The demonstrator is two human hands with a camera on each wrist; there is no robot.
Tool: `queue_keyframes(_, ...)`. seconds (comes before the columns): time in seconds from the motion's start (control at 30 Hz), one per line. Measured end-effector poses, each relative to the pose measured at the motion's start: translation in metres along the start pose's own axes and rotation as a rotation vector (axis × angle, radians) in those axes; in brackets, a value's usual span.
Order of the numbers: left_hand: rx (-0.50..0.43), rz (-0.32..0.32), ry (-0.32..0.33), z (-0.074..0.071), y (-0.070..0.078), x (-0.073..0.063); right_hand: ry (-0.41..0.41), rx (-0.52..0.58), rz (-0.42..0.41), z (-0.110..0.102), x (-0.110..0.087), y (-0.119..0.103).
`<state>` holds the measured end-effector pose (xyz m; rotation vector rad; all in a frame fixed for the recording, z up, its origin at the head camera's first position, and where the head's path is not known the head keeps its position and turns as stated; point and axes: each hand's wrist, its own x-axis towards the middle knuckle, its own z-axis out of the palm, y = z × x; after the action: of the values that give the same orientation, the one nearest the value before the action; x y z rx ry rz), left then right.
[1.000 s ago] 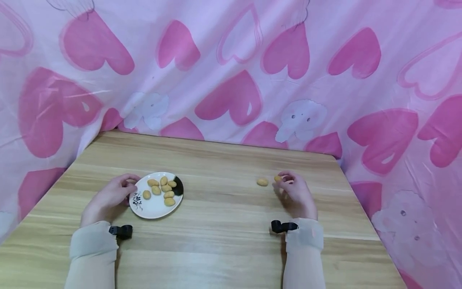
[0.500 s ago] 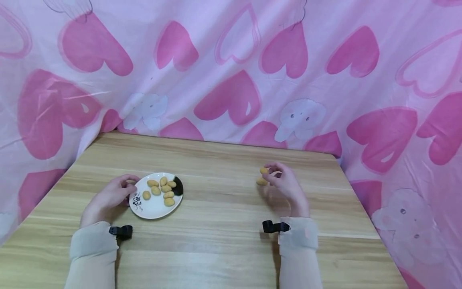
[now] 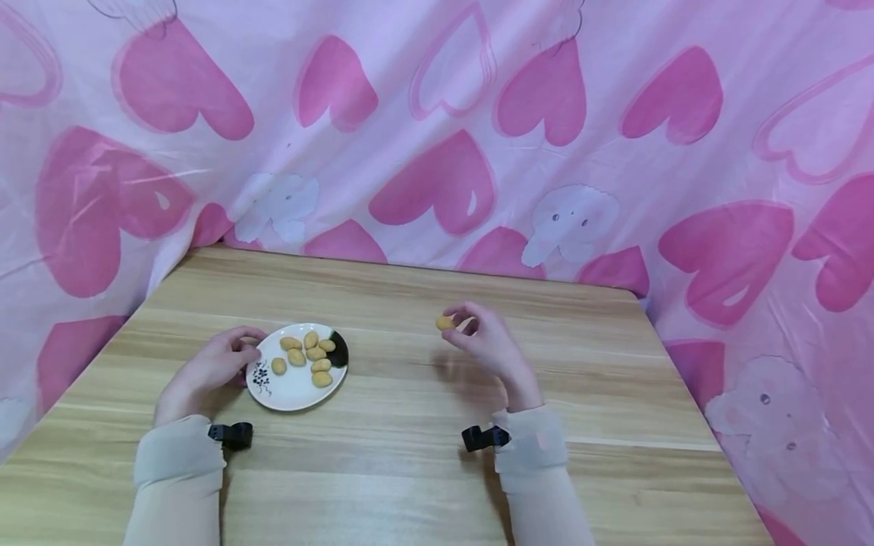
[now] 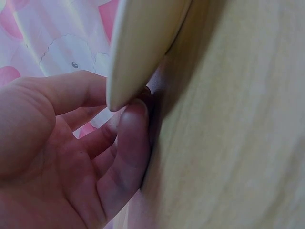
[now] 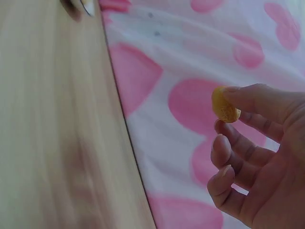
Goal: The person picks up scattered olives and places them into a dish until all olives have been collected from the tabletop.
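In the head view my left hand [image 3: 212,368] pinches the left rim of a round white plate [image 3: 290,394], which has a dark patch and a floral print. The left wrist view shows the thumb above the plate's rim [image 4: 128,52] and curled fingers beneath it. Several small oval yellow-tan pieces [image 3: 297,357], kind unclear, lie on the plate. My right hand [image 3: 488,341] is raised above the table right of the plate. Thumb and fingertips pinch a similar oval piece [image 5: 224,104]; its lower end looks rough and browner. The other right fingers are loosely curled.
Both hands are over a light wooden table [image 3: 382,470]. Pink heart-patterned cloth [image 3: 423,98] hangs behind the table and along both sides. Each cuff carries a small black camera [image 3: 231,436].
My right hand has lifted its oval piece and moved left towards the plate. A second piece seen on the table earlier is no longer visible, perhaps behind that hand. The left hand stays put.
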<state>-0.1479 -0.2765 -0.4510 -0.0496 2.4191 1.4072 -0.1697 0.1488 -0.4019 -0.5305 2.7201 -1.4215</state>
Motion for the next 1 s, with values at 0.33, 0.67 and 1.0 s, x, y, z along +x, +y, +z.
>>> queue_keyframes(0.33, -0.015, 0.000, 0.001, 0.000, -0.001, 0.000, -0.134, -0.053, -0.133, 0.055, 0.010, -0.029)
queue_keyframes(0.67, -0.002, 0.013, -0.011, -0.002, -0.001, 0.001, -0.261, -0.027, -0.142, 0.104, 0.023, -0.039)
queue_keyframes(1.0, 0.039, 0.006, -0.010, -0.003, 0.001, 0.000, -0.279, -0.212, -0.111, 0.140, 0.042, -0.047)
